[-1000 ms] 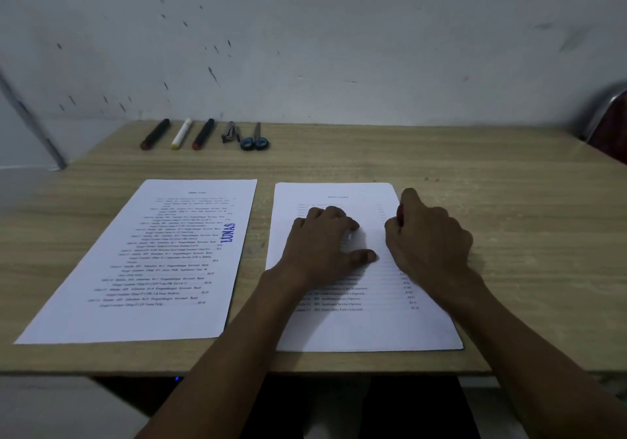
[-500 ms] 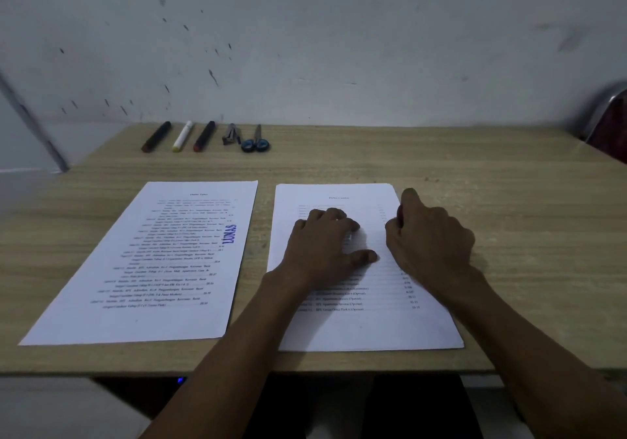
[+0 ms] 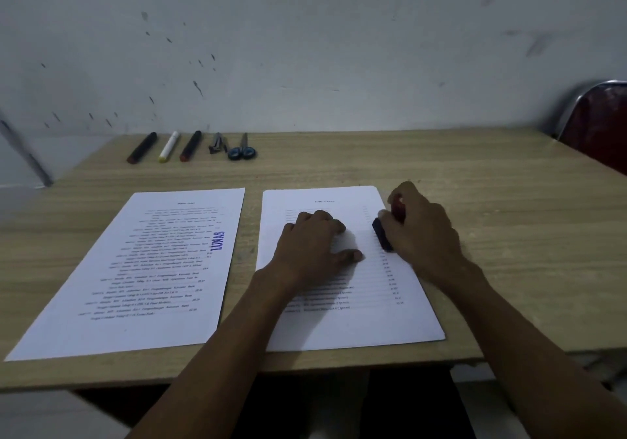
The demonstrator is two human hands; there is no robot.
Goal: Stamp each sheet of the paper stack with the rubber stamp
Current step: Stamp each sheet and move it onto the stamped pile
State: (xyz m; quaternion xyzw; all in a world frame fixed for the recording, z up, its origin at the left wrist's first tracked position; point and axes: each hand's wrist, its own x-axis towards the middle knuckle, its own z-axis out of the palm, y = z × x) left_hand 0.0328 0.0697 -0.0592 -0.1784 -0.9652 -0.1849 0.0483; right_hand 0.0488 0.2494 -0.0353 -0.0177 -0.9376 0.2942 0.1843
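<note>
Head view: the right hand [image 3: 424, 231] has its fingers curled tight around a rubber stamp with a red handle and dark blue base [image 3: 385, 235], the base tilted at the right margin of the white printed paper stack [image 3: 356, 320] on the light wood-grain table [image 3: 509, 235], while the left hand [image 3: 314, 245] lies palm-down on the stack, fingers slightly bent and thumb spread. A separate white printed sheet bearing a blue "LUNAS" mark [image 3: 135, 269] lies just left of the stack. Three markers [image 3: 168, 146] and blue-handled scissors [image 3: 241, 150] lie at the far table edge.
</note>
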